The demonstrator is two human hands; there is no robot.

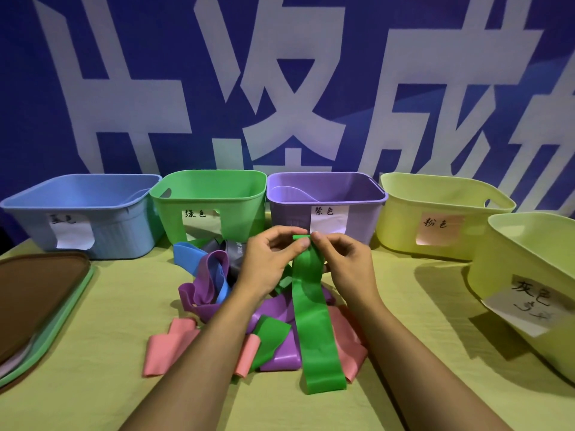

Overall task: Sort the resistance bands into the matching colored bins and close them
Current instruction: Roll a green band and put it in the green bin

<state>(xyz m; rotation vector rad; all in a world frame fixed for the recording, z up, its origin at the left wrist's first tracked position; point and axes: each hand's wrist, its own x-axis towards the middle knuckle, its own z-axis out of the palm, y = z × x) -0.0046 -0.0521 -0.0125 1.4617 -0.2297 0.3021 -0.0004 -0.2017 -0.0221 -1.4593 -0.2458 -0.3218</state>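
Note:
My left hand (270, 259) and my right hand (345, 262) both pinch the top end of a green band (314, 321), which hangs down over the pile in front of the purple bin (357, 213). The pile holds purple bands (202, 293), a blue band (189, 256), pink bands (165, 349), a grey band (231, 247) and another green band (269, 334). Behind stand the blue bin (118, 231), the green bin (239, 222), a yellow-green bin with a pink label (401, 225) and a yellow-green bin with a grey label (485, 275), all with no lids on.
A stack of lids (46, 306), brown on top with a green one under it, lies at the left edge of the table. A yellow-green cloth (93, 384) covers the table. A blue banner with white characters hangs close behind the bins.

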